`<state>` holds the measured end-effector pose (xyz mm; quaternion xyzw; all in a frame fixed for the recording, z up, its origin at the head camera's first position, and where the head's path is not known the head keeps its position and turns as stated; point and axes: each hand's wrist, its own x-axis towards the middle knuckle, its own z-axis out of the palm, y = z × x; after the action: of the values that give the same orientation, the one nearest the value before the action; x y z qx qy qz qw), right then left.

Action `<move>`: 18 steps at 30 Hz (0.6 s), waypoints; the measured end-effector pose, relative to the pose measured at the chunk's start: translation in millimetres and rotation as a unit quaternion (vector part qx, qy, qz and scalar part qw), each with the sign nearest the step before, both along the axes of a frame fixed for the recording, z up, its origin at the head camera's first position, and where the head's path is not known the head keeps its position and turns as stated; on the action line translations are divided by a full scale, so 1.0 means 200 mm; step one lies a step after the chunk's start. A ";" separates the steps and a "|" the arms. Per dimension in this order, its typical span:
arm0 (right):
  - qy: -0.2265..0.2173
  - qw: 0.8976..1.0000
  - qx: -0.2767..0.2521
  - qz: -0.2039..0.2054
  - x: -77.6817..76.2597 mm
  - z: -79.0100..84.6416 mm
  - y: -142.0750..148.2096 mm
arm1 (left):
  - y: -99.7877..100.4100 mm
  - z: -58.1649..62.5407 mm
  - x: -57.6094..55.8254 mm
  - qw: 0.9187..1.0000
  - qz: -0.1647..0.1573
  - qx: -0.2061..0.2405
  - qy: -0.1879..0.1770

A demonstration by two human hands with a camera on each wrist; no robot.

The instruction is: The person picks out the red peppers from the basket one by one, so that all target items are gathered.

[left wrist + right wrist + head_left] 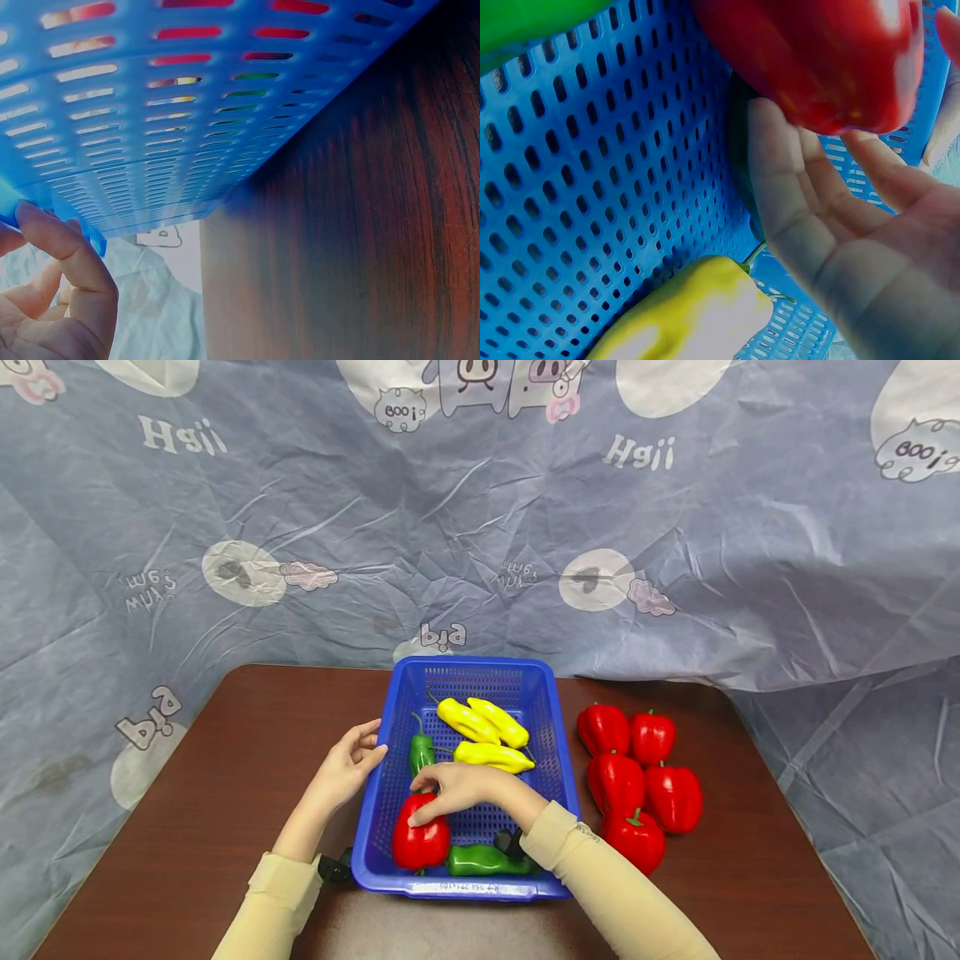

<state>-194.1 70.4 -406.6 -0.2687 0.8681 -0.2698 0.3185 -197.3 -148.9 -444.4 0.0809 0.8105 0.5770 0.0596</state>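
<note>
A blue perforated plastic basket [558, 727] stands on the table. My left hand [348, 767] holds its left rim, and the left wrist view shows bent fingers [71, 247] at that rim. Inside the basket, my right hand [465, 787] grips a glossy red bell pepper [420, 845] near the front left corner. In the right wrist view its fingertips touch the end of that pepper [825, 60]. Several yellow peppers [491, 757] lie toward the back of the basket. One green pepper [422, 753] is at the left, partly hidden by the right hand; another green pepper [480, 860] lies along the front wall.
Several red bell peppers [615, 781] sit grouped on the brown table [300, 710], right of the basket. The right forearm crosses the basket's right rim. A grey-blue printed cloth [480, 527] hangs behind the table's back edge.
</note>
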 end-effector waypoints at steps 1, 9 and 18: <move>-0.001 1.000 -0.004 0.000 0.00 0.00 0.00 | 0.00 0.00 0.00 1.000 -0.001 -0.001 0.001; -0.007 1.000 -0.020 0.000 0.02 0.01 0.01 | 0.00 0.01 0.00 1.000 0.002 -0.011 -0.003; -0.026 1.000 -0.011 -0.003 0.02 0.01 0.05 | 0.00 0.02 0.01 1.000 0.001 -0.005 -0.011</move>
<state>-191.0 80.7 -404.1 -0.2623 0.8576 -0.2870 0.3367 -195.8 -148.1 -440.5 0.0734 0.8128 0.5737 0.0689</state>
